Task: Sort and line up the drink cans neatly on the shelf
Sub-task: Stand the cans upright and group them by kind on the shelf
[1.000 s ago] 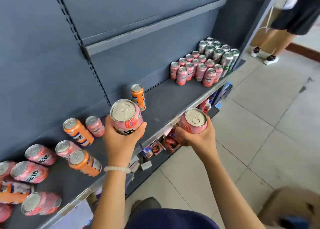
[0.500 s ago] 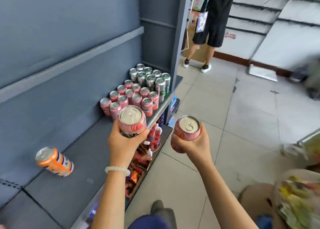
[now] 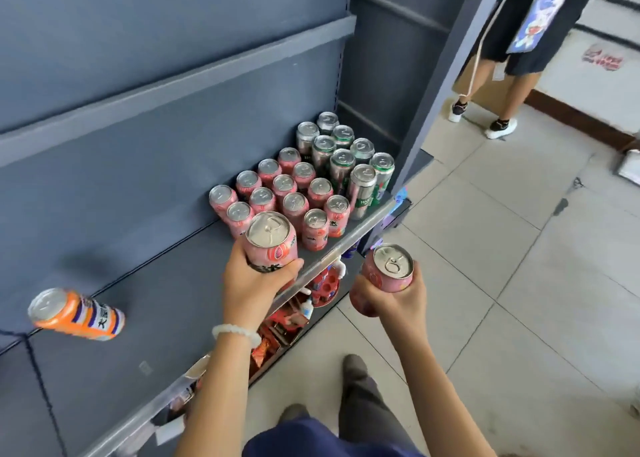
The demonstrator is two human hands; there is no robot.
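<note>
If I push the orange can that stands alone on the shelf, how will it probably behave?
The orange can is tall and narrow, so a high push would probably tip it. It is round, so once down it would likely roll. The shelf looks smooth, so a low push may slide it.

Pink cans (image 3: 281,193) upright in rows at shelf (image 3: 180,304) right end; taller silver-green cans (image 3: 349,159) beyond, nearer right edge. Orange can (image 3: 78,313) alone, tilted, left. Two pink cans held: one (image 3: 272,243) over shelf front edge, other (image 3: 391,266) off shelf.
</note>
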